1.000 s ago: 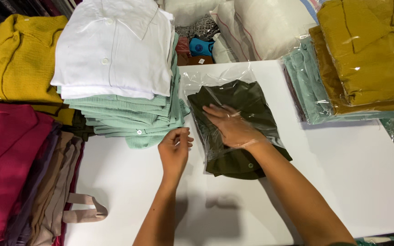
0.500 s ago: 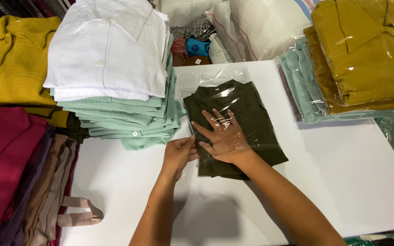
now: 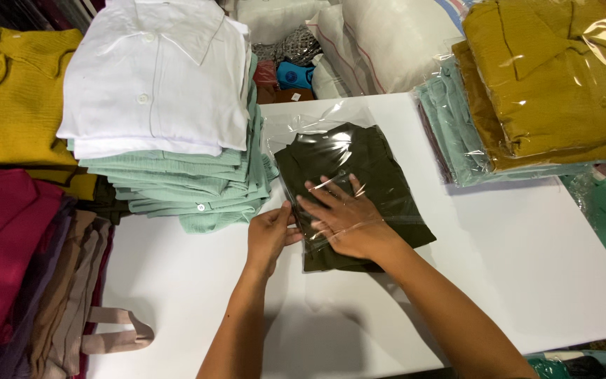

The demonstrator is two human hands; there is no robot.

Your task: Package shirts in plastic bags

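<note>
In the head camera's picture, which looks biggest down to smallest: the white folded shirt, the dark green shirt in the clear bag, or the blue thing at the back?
1. White folded shirt, though it sits atop a stack, nearer the camera, which may flatter it.
2. Dark green shirt in its clear bag.
3. Blue thing, mostly hidden.

head view: looking steeply down from the person's head | facing forward across the white table | sitting close above both forearms | one view only, sharing nothing

A folded dark olive shirt lies flat inside a clear plastic bag, collar toward twelve o'clock, at the counter's centre.
</note>
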